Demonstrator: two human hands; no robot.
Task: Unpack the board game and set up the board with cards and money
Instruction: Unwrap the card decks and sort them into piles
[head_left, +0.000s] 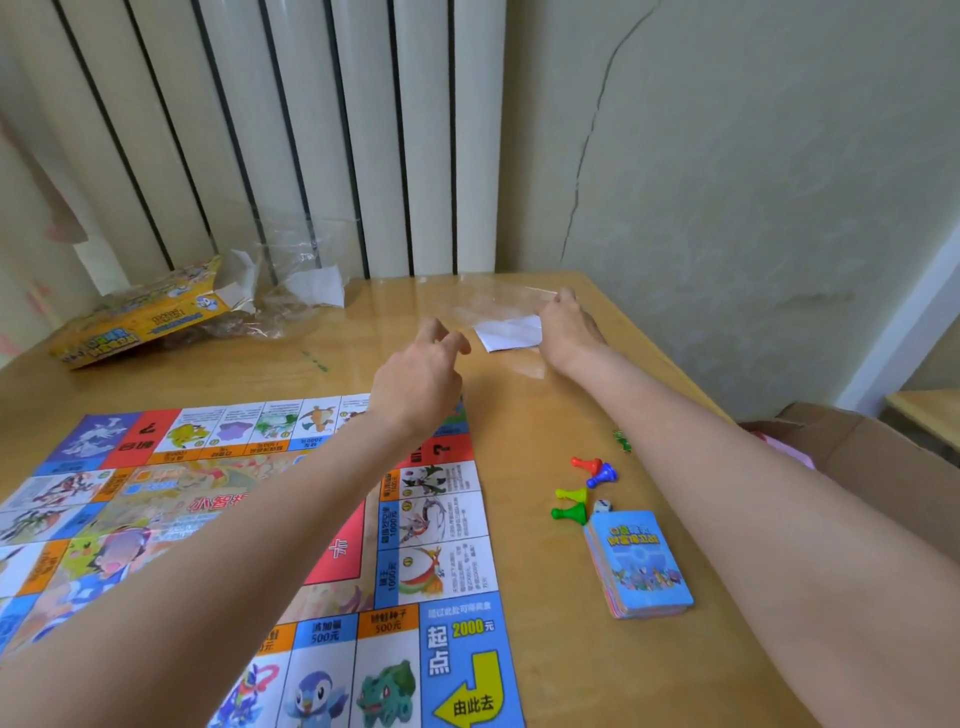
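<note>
The colourful game board (452, 545) lies unfolded flat on the wooden table (545, 415). My left hand (421, 374) hovers over the board's far right corner, fingers loosely curled and holding nothing. Farther right, my right hand (566, 327) grips a clear plastic bag with a white label (511, 332) against the table's far side. A blue deck of cards (641, 564) sits to the right of the board. Beside it lie red (586, 463), blue (602, 475), yellow (571, 493) and green (569, 513) pawns and a white die (602, 505).
The yellow game box (140, 317) lies open at the far left beside crumpled clear wrapping (296, 280). A radiator and a wall stand right behind the table. An open cardboard box (883, 467) sits past the table's right edge. A small green item (621, 440) lies near the pawns.
</note>
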